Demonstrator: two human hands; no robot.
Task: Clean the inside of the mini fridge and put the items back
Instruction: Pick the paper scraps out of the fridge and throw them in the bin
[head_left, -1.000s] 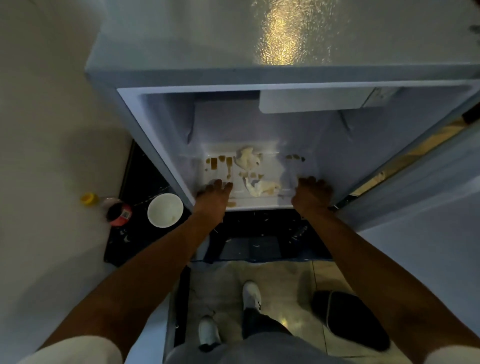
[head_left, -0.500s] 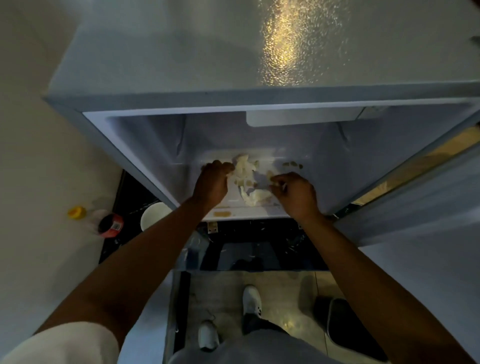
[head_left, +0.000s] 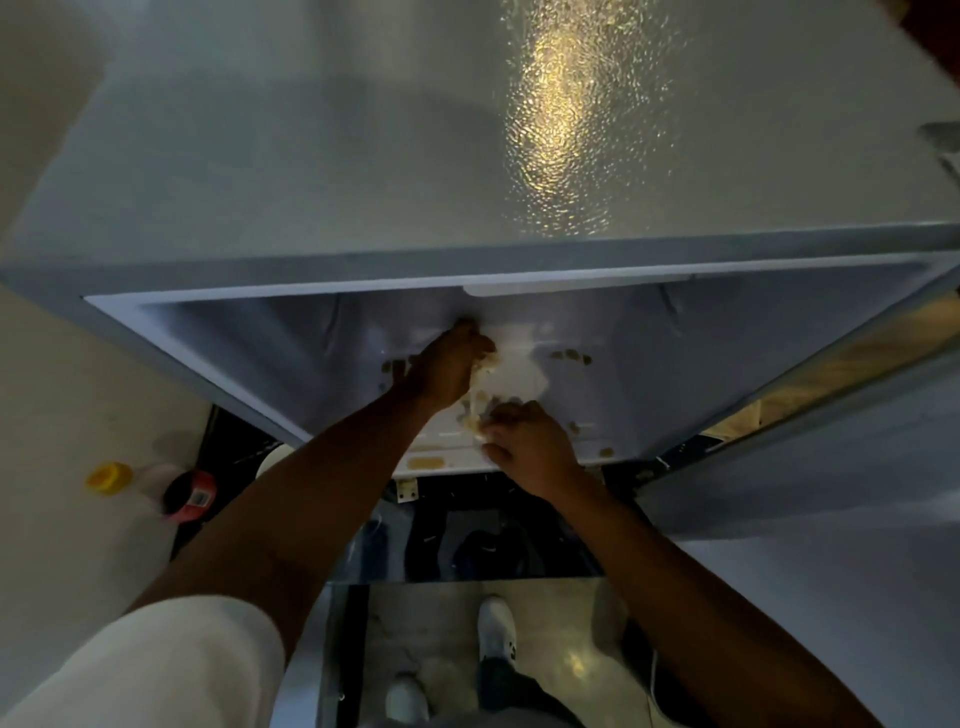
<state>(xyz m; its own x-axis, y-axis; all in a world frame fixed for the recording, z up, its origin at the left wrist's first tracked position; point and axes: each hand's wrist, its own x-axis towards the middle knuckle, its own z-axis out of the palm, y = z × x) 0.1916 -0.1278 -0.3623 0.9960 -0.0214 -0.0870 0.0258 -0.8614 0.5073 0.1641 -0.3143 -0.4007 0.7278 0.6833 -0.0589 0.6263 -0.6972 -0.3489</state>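
Observation:
The mini fridge (head_left: 363, 197) stands open below me, its white floor (head_left: 597, 395) spotted with brown stains and crumbs. Crumpled white tissue (head_left: 511, 374) soaked with yellowish mess lies in the middle of that floor. My left hand (head_left: 447, 364) reaches deep inside and grips the far lump of tissue. My right hand (head_left: 530, 444) is nearer the front edge, its fingers curled over a second stained lump of tissue (head_left: 475, 423). Both hands partly hide the tissue.
The fridge door (head_left: 810, 467) hangs open at the right. On the floor at the left lie a yellow cap (head_left: 106, 477), a dark bottle with a red label (head_left: 189, 494) and a white bowl (head_left: 270, 457), mostly hidden by my arm. My feet stand below on the tiles.
My head has moved closer over the fridge. Both hands went from the front edge of the fridge floor onto the tissue; the left hand has reached further back.

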